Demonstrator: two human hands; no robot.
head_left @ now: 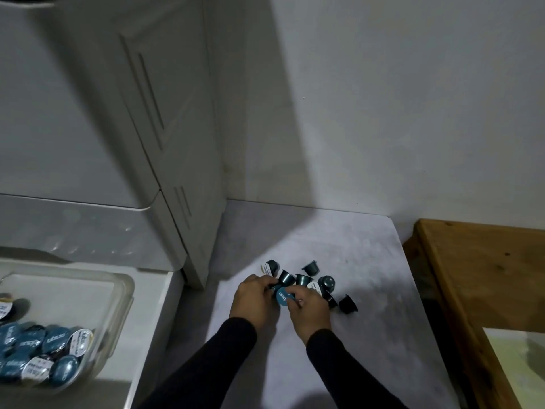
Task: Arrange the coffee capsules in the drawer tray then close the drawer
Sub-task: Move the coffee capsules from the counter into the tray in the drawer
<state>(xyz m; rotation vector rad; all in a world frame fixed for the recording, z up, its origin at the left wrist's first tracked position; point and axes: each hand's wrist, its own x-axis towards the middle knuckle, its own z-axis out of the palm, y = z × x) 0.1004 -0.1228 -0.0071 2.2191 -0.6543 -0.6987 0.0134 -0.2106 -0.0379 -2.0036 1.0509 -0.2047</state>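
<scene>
Your left hand [256,296] and right hand [309,308] together grip one blue-lidded capsule [283,296] at the near edge of the loose capsules [312,280] on the grey surface [368,335]. The tray [118,293], part-filled, sits far left.

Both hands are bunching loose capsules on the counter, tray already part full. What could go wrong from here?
1. The left hand and right hand pinch one blue-lidded capsule; a bigger scoop may drop some.
2. The dark loose capsule lies outside both hands and may get left behind or roll away.
3. The clear plastic tray sits far to the left, so carried capsules could spill.
</scene>
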